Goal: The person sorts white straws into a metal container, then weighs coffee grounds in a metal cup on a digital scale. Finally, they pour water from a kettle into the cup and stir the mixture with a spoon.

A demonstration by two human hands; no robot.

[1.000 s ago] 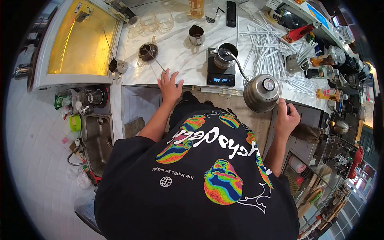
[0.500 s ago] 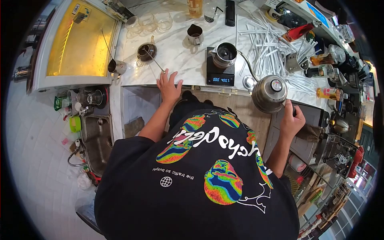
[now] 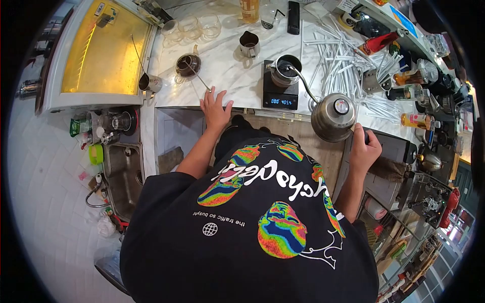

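My right hand (image 3: 366, 147) is closed around the handle of a steel gooseneck kettle (image 3: 329, 121) with a dial on its lid. The kettle's spout reaches over a round metal-rimmed vessel (image 3: 281, 80) with dark contents. That vessel stands on a black digital scale (image 3: 270, 99), its display lit and reading about 405.4. My left hand (image 3: 217, 110) lies with fingers spread at the counter's front edge, holding nothing. Its fingertips are by the end of a thin long-handled stirrer (image 3: 200, 79), which leans out of a small glass pot (image 3: 186, 67) of dark liquid.
A steel milk pitcher (image 3: 249, 46) stands behind on the marble counter (image 3: 230, 73). Clear glasses (image 3: 189, 28) are at the back left. Scattered wrapped straws (image 3: 336, 63) and several bottles fill the right side. A metal cup (image 3: 150, 83) is at the left edge, near a sink (image 3: 124, 177).
The kettle has shifted slightly left, with its spout further over the vessel. The scale's reading has risen from about 400.7 to 405.4. My left hand stays at the counter edge.
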